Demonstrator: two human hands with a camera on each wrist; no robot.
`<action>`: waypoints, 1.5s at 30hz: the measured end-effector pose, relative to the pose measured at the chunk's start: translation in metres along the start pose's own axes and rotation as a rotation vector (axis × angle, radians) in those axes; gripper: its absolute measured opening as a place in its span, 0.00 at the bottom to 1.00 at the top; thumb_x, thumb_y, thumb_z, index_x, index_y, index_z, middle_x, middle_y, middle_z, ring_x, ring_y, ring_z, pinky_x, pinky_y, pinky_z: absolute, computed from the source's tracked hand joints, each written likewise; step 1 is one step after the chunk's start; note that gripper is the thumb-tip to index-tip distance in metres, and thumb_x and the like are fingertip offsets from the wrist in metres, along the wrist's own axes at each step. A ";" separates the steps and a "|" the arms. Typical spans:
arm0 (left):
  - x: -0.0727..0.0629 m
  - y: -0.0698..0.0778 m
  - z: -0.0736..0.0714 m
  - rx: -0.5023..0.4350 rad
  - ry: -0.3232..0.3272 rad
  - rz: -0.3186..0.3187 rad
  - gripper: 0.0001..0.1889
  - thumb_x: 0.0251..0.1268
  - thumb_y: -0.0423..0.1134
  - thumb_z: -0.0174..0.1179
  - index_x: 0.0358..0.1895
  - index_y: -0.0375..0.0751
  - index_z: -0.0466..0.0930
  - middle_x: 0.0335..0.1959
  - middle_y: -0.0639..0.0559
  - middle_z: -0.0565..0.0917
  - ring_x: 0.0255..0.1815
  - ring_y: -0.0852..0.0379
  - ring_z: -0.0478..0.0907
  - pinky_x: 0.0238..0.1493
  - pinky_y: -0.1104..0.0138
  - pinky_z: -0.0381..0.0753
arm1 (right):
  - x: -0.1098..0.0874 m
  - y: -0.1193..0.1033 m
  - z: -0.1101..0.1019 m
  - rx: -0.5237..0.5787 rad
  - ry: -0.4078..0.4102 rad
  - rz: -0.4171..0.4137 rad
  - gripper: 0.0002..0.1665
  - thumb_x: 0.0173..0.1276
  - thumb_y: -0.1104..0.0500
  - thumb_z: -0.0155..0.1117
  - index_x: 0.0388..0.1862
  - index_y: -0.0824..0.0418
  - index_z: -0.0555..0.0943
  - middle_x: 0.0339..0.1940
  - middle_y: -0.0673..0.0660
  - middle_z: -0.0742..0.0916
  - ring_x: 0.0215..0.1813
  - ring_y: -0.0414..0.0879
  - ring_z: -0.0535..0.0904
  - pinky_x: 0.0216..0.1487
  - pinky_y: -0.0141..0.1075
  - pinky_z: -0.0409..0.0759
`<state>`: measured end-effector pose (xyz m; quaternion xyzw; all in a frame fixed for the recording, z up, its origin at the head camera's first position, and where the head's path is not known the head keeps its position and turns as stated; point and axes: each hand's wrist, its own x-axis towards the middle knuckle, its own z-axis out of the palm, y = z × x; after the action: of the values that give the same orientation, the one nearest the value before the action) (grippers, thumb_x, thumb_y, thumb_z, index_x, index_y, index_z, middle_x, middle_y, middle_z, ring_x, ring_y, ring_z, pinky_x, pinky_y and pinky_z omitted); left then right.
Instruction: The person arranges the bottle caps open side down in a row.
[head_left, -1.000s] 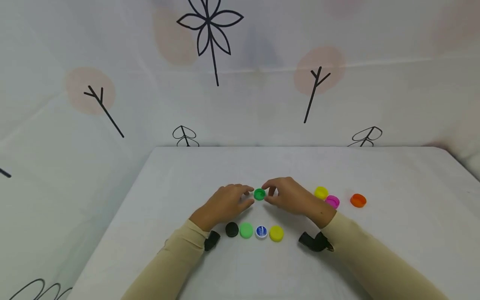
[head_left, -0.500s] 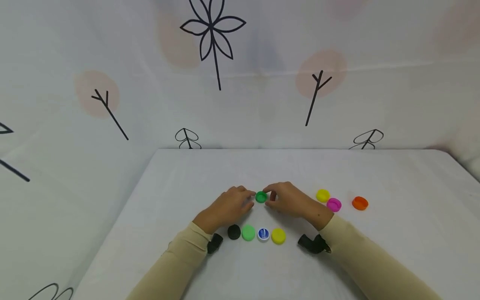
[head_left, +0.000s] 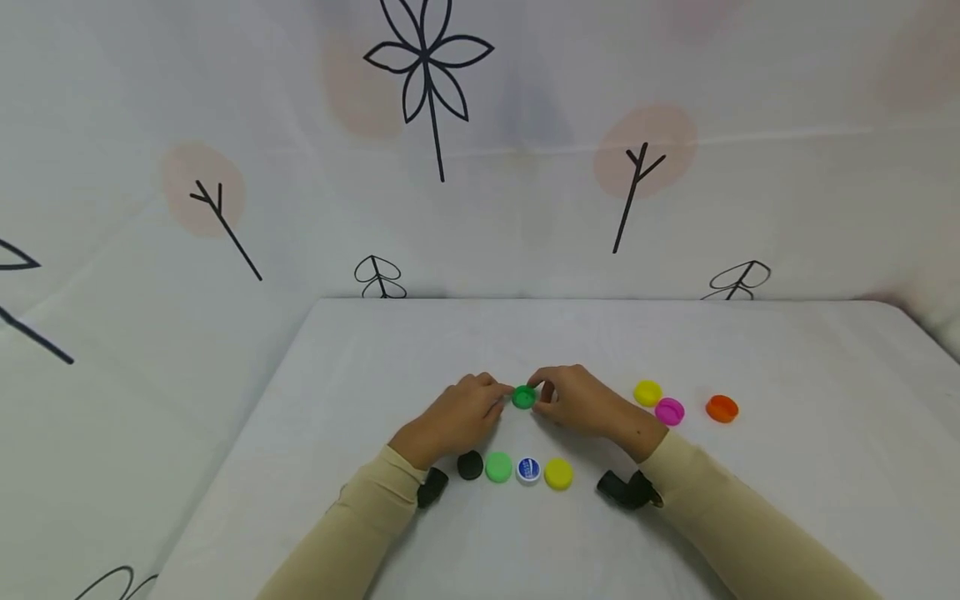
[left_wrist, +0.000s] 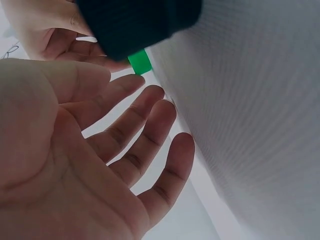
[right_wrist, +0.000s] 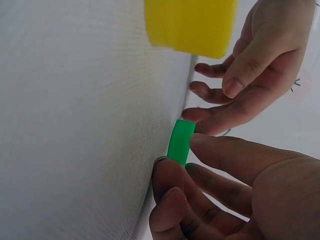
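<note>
A green bottle cap sits hollow side up on the white table, between both hands. My right hand holds its right edge between thumb and index finger; in the right wrist view the thumb lies against the side of the green cap. From the other side, my left hand reaches in and its index fingertip meets the cap's left edge. The other fingers of the left hand are loosely extended in the left wrist view, with the palm bare. There, a dark cap looms close to the lens.
Nearer the body runs a row of caps: black, light green, white-and-blue and yellow. Beyond the right forearm lie another yellow cap, a pink cap and an orange cap. A patterned cloth hangs behind the table.
The left index finger has closed in on the green cap's left edge, and the right fingers sit closer round it. The whole head view has shifted slightly down and right.
</note>
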<state>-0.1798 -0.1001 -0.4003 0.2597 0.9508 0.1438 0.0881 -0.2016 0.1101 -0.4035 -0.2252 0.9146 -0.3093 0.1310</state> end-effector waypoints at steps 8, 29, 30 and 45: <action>0.002 -0.001 0.000 0.000 0.000 0.011 0.19 0.79 0.41 0.48 0.67 0.47 0.76 0.57 0.49 0.81 0.56 0.52 0.77 0.57 0.55 0.80 | 0.000 -0.002 -0.002 -0.005 0.004 0.006 0.16 0.67 0.63 0.68 0.53 0.66 0.82 0.34 0.54 0.86 0.34 0.43 0.77 0.38 0.34 0.79; 0.004 -0.003 -0.002 -0.001 -0.035 -0.003 0.20 0.78 0.41 0.49 0.68 0.49 0.75 0.59 0.49 0.80 0.58 0.52 0.75 0.58 0.54 0.79 | 0.004 -0.002 0.001 0.003 0.012 0.003 0.15 0.65 0.63 0.70 0.50 0.66 0.83 0.32 0.53 0.86 0.33 0.43 0.77 0.39 0.33 0.79; 0.004 -0.002 -0.002 -0.006 -0.039 -0.005 0.20 0.78 0.41 0.49 0.68 0.49 0.75 0.59 0.49 0.79 0.59 0.52 0.75 0.58 0.54 0.78 | 0.004 -0.002 0.002 0.007 0.012 0.006 0.15 0.65 0.63 0.70 0.50 0.65 0.83 0.32 0.53 0.86 0.33 0.43 0.77 0.39 0.33 0.79; 0.008 -0.006 -0.001 -0.216 -0.064 -0.008 0.19 0.79 0.42 0.49 0.66 0.45 0.76 0.60 0.50 0.80 0.58 0.56 0.76 0.62 0.59 0.77 | 0.004 0.001 0.004 0.034 0.016 -0.014 0.12 0.66 0.62 0.70 0.47 0.64 0.83 0.32 0.52 0.85 0.34 0.42 0.77 0.39 0.33 0.79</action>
<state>-0.1894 -0.1010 -0.4023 0.2493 0.9276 0.2366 0.1463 -0.2044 0.1073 -0.4076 -0.2266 0.9087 -0.3274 0.1253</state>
